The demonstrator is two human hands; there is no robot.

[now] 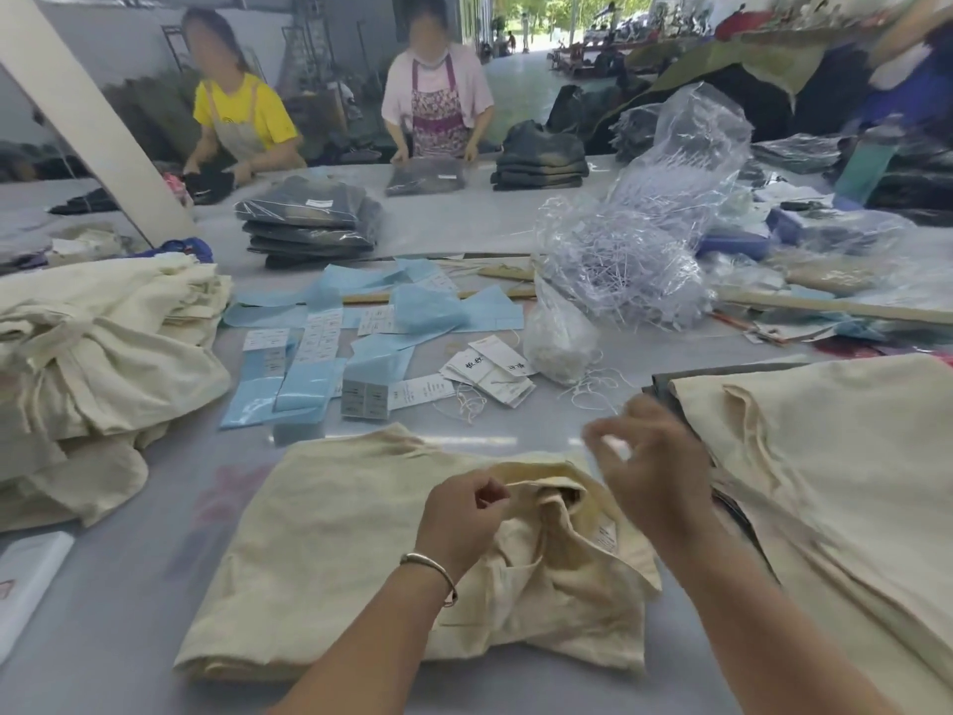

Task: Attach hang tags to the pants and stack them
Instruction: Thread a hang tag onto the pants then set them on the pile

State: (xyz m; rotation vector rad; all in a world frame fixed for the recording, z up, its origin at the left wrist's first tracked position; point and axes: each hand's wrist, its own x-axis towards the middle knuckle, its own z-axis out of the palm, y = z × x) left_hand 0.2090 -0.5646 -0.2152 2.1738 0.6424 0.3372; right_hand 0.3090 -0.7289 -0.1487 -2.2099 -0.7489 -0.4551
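Note:
A folded cream pair of pants (pixel 335 549) lies in front of me on the grey table. My left hand (pixel 459 518) pinches the waistband edge near the belt loop. My right hand (pixel 655 467) hovers just above the waistband, blurred, with fingers curled; whether it holds a string I cannot tell. A white label (pixel 607 536) shows inside the waistband. Loose hang tags (pixel 490 371) and white strings (pixel 593 389) lie beyond the pants. A stack of cream pants (pixel 825 456) sits at my right, and a rumpled pile of cream pants (pixel 98 363) at my left.
Blue sticker sheets (pixel 309 384) and label packs lie at the table's middle. A clear bag of plastic fasteners (pixel 629 270) stands behind them. Bagged dark pants (pixel 309 219) are stacked farther back, where two people work at the far edge.

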